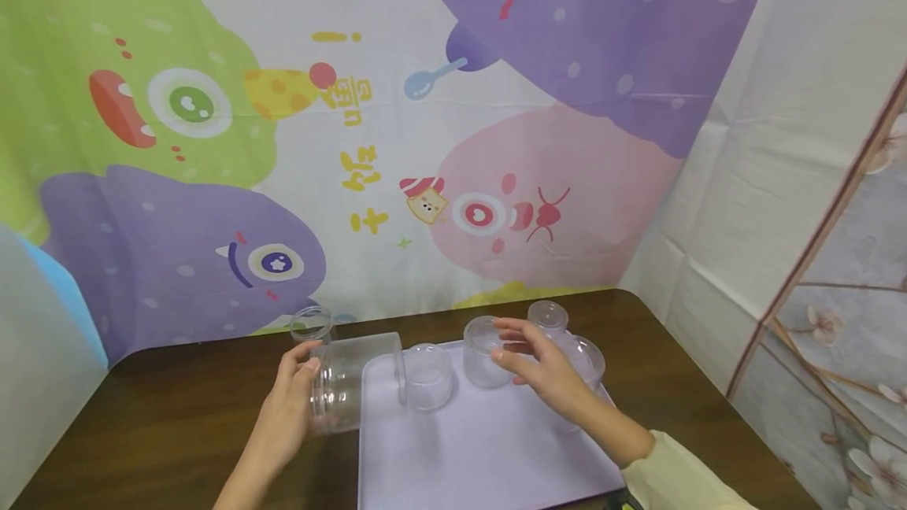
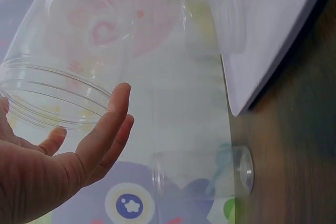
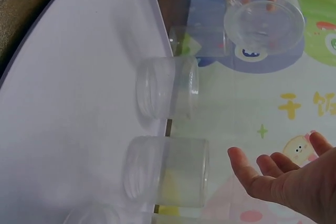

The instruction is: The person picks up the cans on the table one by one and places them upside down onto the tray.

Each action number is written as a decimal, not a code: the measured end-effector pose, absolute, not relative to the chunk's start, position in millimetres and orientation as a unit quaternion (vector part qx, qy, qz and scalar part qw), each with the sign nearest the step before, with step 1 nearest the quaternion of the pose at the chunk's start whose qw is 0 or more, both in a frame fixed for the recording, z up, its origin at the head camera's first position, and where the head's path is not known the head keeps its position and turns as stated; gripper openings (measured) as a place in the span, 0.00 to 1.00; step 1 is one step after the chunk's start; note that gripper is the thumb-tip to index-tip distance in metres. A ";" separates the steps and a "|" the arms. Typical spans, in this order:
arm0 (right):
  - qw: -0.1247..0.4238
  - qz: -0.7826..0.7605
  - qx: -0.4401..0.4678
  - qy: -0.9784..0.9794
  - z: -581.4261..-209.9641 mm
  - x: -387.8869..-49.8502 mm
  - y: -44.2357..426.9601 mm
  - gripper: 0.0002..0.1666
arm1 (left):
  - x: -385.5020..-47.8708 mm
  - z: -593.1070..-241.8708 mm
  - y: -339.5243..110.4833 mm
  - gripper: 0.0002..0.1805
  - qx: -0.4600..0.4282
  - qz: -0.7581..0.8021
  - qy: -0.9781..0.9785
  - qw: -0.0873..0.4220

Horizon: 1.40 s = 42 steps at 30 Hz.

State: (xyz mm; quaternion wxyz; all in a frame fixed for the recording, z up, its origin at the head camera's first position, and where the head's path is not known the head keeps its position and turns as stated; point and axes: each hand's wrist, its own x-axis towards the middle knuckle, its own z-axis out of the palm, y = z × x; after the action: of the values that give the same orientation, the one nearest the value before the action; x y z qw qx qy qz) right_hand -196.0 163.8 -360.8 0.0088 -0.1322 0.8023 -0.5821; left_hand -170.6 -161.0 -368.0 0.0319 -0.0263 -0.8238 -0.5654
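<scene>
My left hand (image 1: 278,408) grips a large clear plastic jar (image 1: 361,384) by its ridged, threaded end. The jar lies tilted sideways in the air over the left edge of a pale lilac tray (image 1: 439,467); in the left wrist view its rings (image 2: 58,87) sit against the fingers. My right hand (image 1: 546,368) hovers over the tray with fingers spread and holds nothing, as the right wrist view also shows. Just behind its fingertips stands a clear jar (image 1: 482,364). A smaller, shorter clear jar (image 1: 428,384) stands to the left of that one.
More clear containers stand at the tray's right side, one wide (image 1: 586,360) and one narrow (image 1: 548,315). Another clear jar (image 1: 312,325) stands on the dark wooden table (image 1: 177,408) behind the left hand. A cartoon-printed cloth (image 1: 368,258) hangs behind the table.
</scene>
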 end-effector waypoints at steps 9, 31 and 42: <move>0.028 -0.595 -0.146 0.790 -366.5 -195.1 156.6 0.30 | -171.1 -372.9 -149.1 0.25 -0.035 -0.559 -0.828 0.033; 0.047 -0.627 -0.194 0.753 -375.7 -193.2 136.9 0.31 | -171.8 -377.0 -118.0 0.22 -0.040 -0.604 -0.796 0.022; 0.055 -0.643 -0.197 0.738 -376.3 -194.7 130.4 0.32 | -173.0 -378.4 -108.2 0.22 -0.041 -0.600 -0.798 0.030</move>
State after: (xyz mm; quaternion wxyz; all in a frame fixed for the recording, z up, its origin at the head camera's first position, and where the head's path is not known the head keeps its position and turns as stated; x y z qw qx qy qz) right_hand -194.7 130.4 -376.3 0.0548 -0.1974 0.7376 -0.6435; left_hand -173.0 -108.2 -378.4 0.0299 -0.0411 -0.7984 -0.6000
